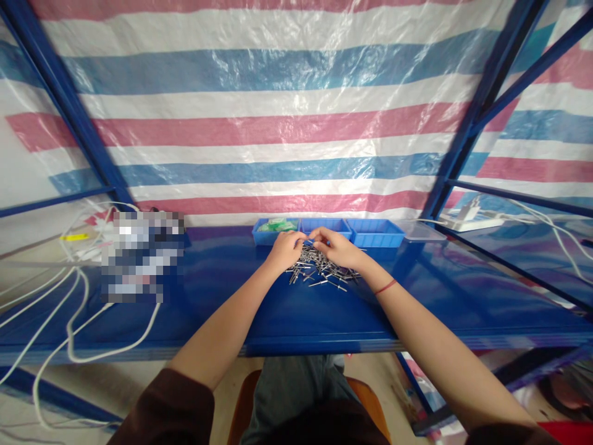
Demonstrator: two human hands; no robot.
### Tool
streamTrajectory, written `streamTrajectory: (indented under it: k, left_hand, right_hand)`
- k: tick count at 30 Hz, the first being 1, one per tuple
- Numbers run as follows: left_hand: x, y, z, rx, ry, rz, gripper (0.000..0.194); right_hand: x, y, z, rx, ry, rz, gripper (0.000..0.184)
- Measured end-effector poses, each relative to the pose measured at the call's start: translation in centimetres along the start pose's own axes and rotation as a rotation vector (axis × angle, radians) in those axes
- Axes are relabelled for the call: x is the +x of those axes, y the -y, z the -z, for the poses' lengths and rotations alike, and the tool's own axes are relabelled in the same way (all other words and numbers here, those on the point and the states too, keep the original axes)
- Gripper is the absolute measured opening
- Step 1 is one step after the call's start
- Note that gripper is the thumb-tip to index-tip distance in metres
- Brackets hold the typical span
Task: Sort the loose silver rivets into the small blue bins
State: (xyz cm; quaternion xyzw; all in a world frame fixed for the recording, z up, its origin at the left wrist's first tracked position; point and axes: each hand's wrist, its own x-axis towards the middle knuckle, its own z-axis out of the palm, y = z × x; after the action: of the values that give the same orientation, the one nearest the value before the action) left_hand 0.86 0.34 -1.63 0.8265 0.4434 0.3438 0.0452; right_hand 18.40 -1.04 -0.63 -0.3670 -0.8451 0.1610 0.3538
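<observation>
A loose heap of thin metal blind rivets (327,267) lies on the blue tabletop in front of me. Over the heap's left side is my left hand (286,250), its thumb and fingers closed in a pinch. My right hand (340,248) hovers above the upper right of the heap, fingers bent and closed, with a red band on the wrist. The fingertips of both hands almost meet. What they pinch is too small to make out. Behind the hands stand a blue bin with green-and-white packets (278,225), a middle blue bin (340,224) and a right blue bin (377,233).
A clear plastic lid (424,231) lies right of the bins. White cables (83,321) loop over the table's left end, beside a blurred-out patch. A white power strip (472,217) sits at the right. Blue frame posts (456,142) and a striped sheet (278,123) enclose the table.
</observation>
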Motion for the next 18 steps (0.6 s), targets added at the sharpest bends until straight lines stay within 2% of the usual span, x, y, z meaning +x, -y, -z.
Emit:
streamTrajectory:
  k: [2,8,13,18]
  left_hand:
    - [0.0,-0.4,0.2,-0.061,-0.001,-0.008,0.022]
    - [-0.4,-1.2,0.1,-0.289,-0.005,0.071,0.019]
    - [-0.5,-1.0,-0.1,-0.376,0.0,0.068,0.024]
    - [-0.5,-1.0,-0.2,-0.389,-0.004,0.073,0.02]
  right_hand:
    - [0.1,0.0,0.0,0.07,-0.021,-0.03,0.023]
    - [0.5,-0.3,-0.4,0.288,-0.139,-0.15,0.017]
    - [0.5,0.2,-0.3,0.418,-0.196,-0.298,0.022]
    - [0.3,0.8,-0.2,0.455,-0.209,-0.343,0.025]
